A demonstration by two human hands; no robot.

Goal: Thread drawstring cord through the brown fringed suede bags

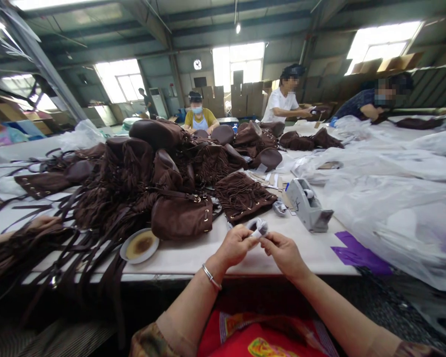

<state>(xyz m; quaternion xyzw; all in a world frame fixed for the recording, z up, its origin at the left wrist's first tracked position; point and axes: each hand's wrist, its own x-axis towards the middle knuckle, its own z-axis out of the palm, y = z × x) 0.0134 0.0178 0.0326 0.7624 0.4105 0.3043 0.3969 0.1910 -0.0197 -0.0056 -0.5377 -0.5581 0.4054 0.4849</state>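
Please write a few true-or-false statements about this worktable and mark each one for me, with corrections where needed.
1. The left hand and right hand both hold a small pale wrapped piece. True.
2. The bracelet is worn on the right wrist. False: the silver bracelet is on the left wrist.
3. A grey tape dispenser stands to the right of the nearest fringed bag. True.
4. The dish sits to the right of the hands. False: the shallow dish is to their left.
5. A purple piece lies nearer the person than the dispenser. True.
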